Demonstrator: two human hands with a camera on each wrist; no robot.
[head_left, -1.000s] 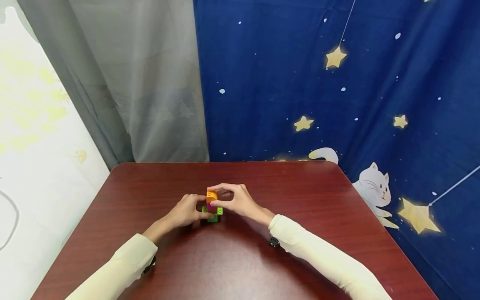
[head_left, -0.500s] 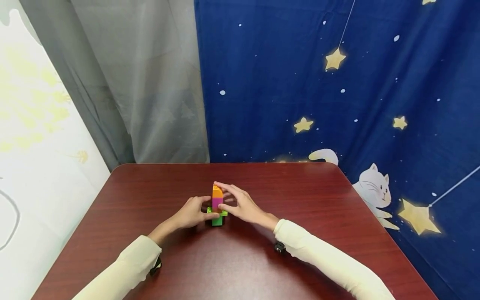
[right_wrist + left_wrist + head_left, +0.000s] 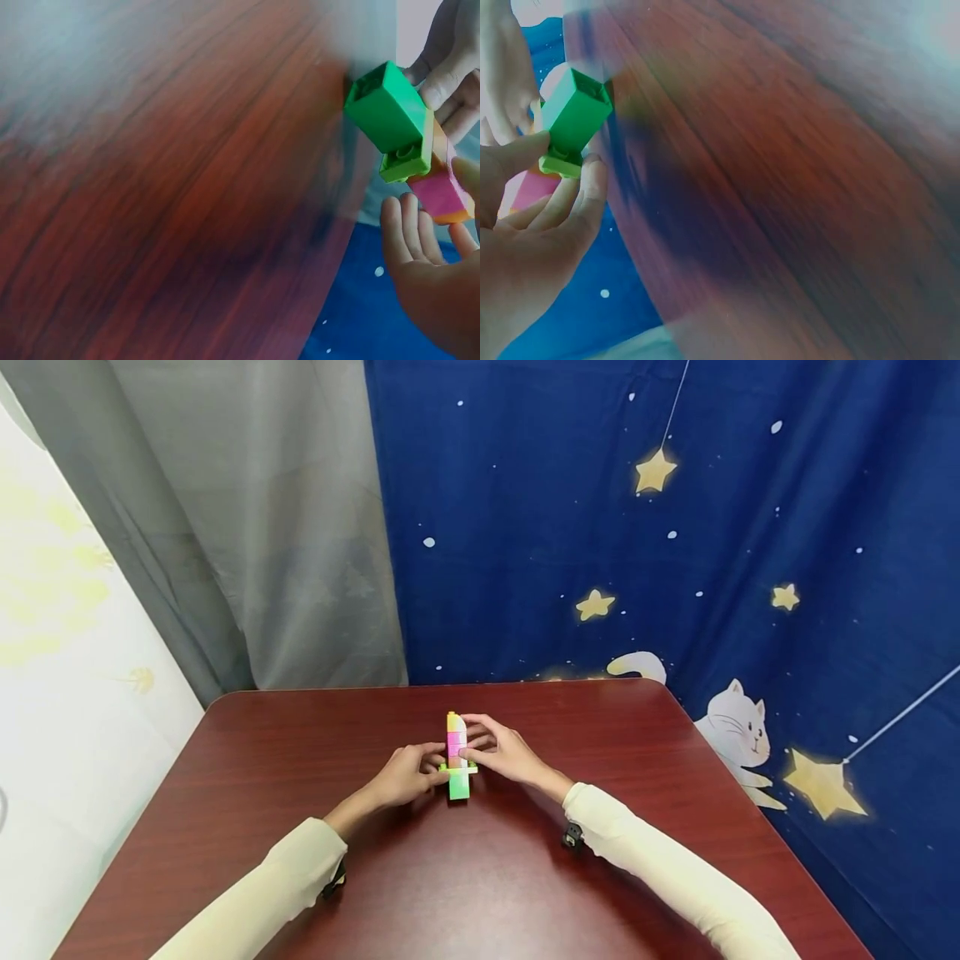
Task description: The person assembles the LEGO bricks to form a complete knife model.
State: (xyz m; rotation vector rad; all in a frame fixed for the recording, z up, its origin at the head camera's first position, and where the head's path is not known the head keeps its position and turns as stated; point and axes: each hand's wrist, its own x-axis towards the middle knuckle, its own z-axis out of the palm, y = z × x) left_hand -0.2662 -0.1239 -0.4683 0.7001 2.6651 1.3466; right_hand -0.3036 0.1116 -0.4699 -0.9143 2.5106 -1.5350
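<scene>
A small tower of toy building bricks stands near the table's middle in the head view. From bottom to top come a green brick (image 3: 459, 787), a light green crosspiece (image 3: 560, 166), an orange layer, a pink brick (image 3: 439, 193) and a curved orange-yellow brick (image 3: 454, 723). My left hand (image 3: 401, 777) pinches the tower at the crosspiece, thumb on the near side. From the right, my right hand (image 3: 513, 756) holds the upper part, its thumb at the pink brick and its index finger by the top one. Fingers hide parts of the upper bricks in both wrist views.
The dark red wooden table (image 3: 480, 877) spreads around the hands. Behind it hang a grey curtain (image 3: 300, 527) and a blue one (image 3: 525, 527) with stars. Each wrist carries a small black device, such as the one at the right cuff (image 3: 572, 837).
Both hands have moved to the right with the brick tower between them. More of its green bottom brick and upper bricks shows now. The head view has shifted slightly.
</scene>
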